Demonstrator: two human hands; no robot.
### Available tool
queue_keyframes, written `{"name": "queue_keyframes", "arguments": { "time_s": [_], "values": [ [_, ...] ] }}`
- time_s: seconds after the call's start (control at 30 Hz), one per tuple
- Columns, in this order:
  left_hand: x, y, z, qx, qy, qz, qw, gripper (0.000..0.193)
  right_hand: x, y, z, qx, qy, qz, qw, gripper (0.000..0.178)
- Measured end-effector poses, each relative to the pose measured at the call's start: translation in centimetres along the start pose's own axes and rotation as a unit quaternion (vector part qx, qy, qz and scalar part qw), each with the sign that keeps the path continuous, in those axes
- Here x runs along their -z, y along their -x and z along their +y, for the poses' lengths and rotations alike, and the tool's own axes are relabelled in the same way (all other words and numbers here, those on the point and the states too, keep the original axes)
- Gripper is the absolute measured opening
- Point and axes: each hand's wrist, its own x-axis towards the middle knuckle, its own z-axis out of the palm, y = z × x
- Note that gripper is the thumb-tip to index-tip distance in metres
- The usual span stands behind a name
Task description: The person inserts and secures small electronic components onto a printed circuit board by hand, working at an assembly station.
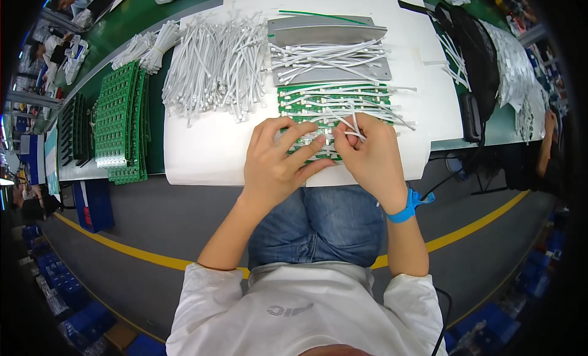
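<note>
A green circuit board panel lies in front of me on white sheeting, with rows of white cables across it. My left hand rests over its near left part, fingers spread and tips touching the board. At the board's near right side, my right hand is closed, thumb and fingertips pinching white connector cables. The cable ends under the fingertips are partly hidden. A blue wrist strap is round my right wrist. Just beyond the board sits a grey metal fixture with more white cables laid on it.
A big heap of white cables spreads to the left of the board. Further left stand stacked green panels. A black bag and silvery wrapping lie at right. The white sheeting ends near my lap.
</note>
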Motion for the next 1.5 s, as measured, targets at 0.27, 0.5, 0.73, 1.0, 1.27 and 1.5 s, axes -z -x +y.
{"name": "queue_keyframes", "arguments": {
  "time_s": [0.27,0.5,0.73,1.0,1.27,1.5],
  "values": [
    [-0.3,0.4,-0.2,-0.007,0.000,0.009,1.000,0.038,-0.6,0.3,-0.5,0.025,0.033,0.005,0.999,0.012],
    [-0.4,0.3,-0.2,0.010,0.031,0.002,0.999,0.038,0.0,-0.6,-0.7,0.106,0.136,-0.027,0.985,0.013],
    [0.0,0.1,-0.1,0.018,0.009,-0.003,1.000,0.041,0.8,-0.4,-0.6,0.095,0.096,-0.035,0.990,0.012],
    [-0.3,0.4,-0.4,-0.012,-0.004,0.033,0.999,0.038,3.2,1.2,-1.2,0.171,0.156,-0.002,0.973,0.015],
    [-0.4,0.3,-0.4,-0.014,0.004,0.045,0.999,0.033,1.7,0.7,0.3,0.155,0.127,-0.043,0.979,0.017],
    [-0.5,0.4,-0.5,-0.014,0.001,0.041,0.999,0.033,2.1,0.2,0.2,0.209,0.151,-0.056,0.964,0.017]
  ]
}}
